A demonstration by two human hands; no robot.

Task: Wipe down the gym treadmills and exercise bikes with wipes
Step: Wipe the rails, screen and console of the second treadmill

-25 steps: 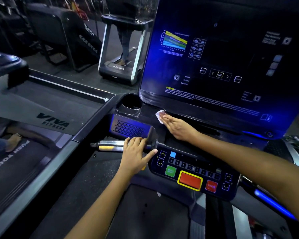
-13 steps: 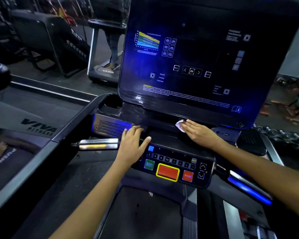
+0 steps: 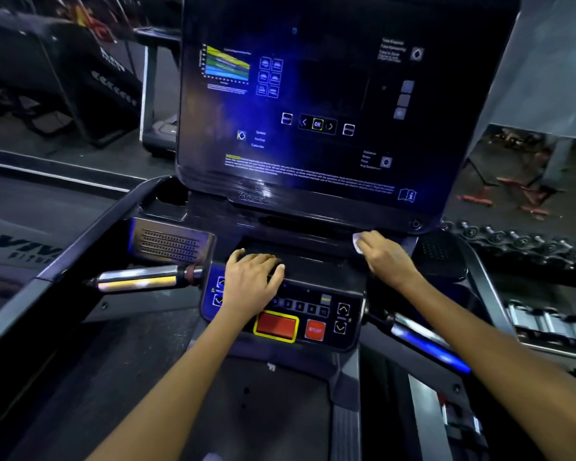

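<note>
Because the wipe [image 3: 358,242] is thin, soft and limp, you should keep it bunched beneath flat fingers so it cannot fold away. Your right hand [image 3: 388,256] presses it onto the ledge [image 3: 300,229] under the screen [image 3: 330,101], only its edge showing past the fingertips, apparently. Your left hand [image 3: 251,282] rests flat, empty, on the button panel [image 3: 313,314].
</note>
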